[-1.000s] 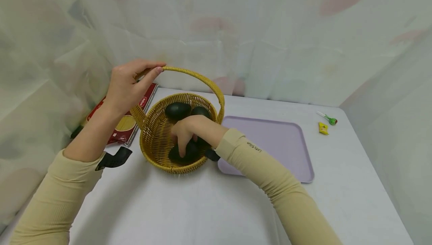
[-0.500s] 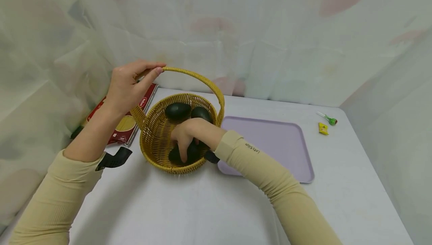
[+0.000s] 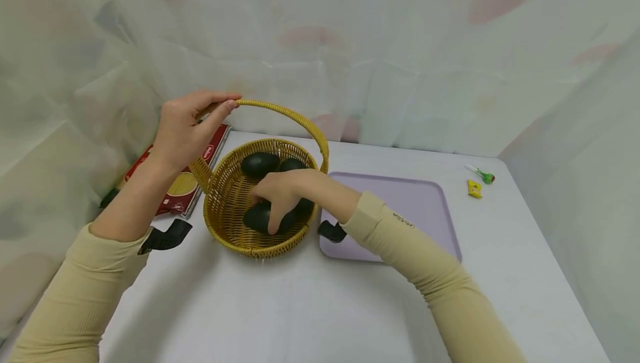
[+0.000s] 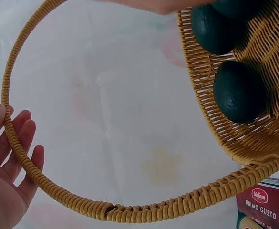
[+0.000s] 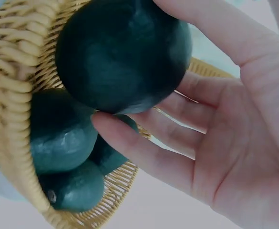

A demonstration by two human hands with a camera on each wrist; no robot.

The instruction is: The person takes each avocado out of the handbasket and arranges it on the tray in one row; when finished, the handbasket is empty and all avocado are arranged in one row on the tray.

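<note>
Fingers (image 5: 144, 152) of the right hand (image 3: 280, 190) curl down around a dark green avocado (image 5: 122, 52), thumb on one side, lifting it just above the others inside the basket (image 3: 225, 199); the wrist bends downward from a beige-sleeved forearm crossing the lilac tray (image 3: 425, 207). Fingers of the left hand (image 3: 185, 129) wrap lightly over the arched handle (image 3: 295, 118), thumb pressed on top, forearm raised. That basket is round, woven of glossy yellow wicker, standing on the white tabletop (image 3: 300, 307). Smooth, egg-shaped avocados lie against its ribbed wall. A flat red pasta packet (image 3: 187, 182) rests just left of it.
</note>
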